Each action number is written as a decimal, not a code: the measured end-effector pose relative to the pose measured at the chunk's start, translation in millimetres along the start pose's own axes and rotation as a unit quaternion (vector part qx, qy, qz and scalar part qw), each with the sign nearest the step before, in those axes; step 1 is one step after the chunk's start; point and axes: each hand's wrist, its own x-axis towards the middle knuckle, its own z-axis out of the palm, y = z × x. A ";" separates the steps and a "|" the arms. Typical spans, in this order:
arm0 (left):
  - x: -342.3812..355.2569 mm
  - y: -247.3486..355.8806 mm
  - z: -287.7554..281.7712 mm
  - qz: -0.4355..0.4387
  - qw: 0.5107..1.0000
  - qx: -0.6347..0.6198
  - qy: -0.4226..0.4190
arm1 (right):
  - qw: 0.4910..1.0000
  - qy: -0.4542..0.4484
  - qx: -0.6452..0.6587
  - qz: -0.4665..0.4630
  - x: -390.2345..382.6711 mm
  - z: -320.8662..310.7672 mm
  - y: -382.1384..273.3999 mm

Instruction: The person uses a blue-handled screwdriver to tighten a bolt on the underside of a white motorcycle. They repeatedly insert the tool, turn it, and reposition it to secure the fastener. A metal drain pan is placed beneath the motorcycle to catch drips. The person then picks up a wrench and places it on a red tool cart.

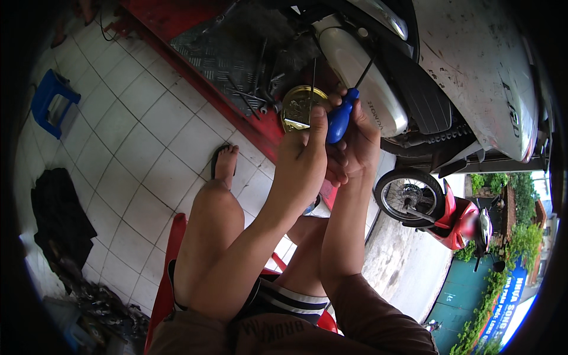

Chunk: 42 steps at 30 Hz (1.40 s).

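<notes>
My left hand (305, 160) is closed round a thin metal rod (313, 77), its thumb upright along it; a short silver bar shows beside the thumb. A round gold-coloured tin (296, 97) lies just behind that hand; I cannot tell whether my fingers touch it. My right hand (364, 136) grips a screwdriver with a blue handle (339, 121), its shaft pointing up toward the motorcycle (360, 77) beside a pale silver side part. Both hands are close together, with some fingers curled below the handle and others partly hidden.
A red lift platform (165, 50) holds several wrenches (254, 97). A blue stool (54, 100) and black cloth (59, 219) are on the tiled floor at left. Another person's foot (86, 13) shows top left. A red scooter (449, 234) stands outside at right.
</notes>
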 end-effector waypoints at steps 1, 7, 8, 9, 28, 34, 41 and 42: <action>1.3 3.2 -1.3 -0.084 0.990 -0.105 -0.033 | 1.000 -0.014 0.026 -0.007 0.6 0.2 3.0; 2.3 4.4 -5.7 -0.047 0.990 -0.130 -0.014 | 0.990 0.070 -0.121 -0.024 0.9 4.5 3.0; 2.6 1.5 -5.2 -0.023 0.998 -0.061 -0.001 | 0.985 0.087 -0.148 -0.022 1.2 5.7 -0.2; 3.5 0.3 -4.3 0.006 1.000 0.012 0.009 | 0.974 0.126 -0.184 -0.038 1.8 7.8 0.5; 1.4 5.6 -7.2 -0.136 0.974 -0.144 -0.112 | 0.995 -0.037 0.091 0.013 7.4 0.8 8.8; 6.4 4.9 -7.6 -0.004 1.000 -0.010 -0.011 | 0.999 0.005 -0.041 0.003 10.3 -0.1 8.5; 4.9 -0.7 6.4 0.346 0.786 0.495 0.130 | 0.985 0.153 -0.072 -0.043 6.6 6.3 8.6; 5.5 -2.4 6.8 0.360 0.780 0.495 0.130 | 0.981 0.172 -0.075 -0.049 5.8 7.4 8.2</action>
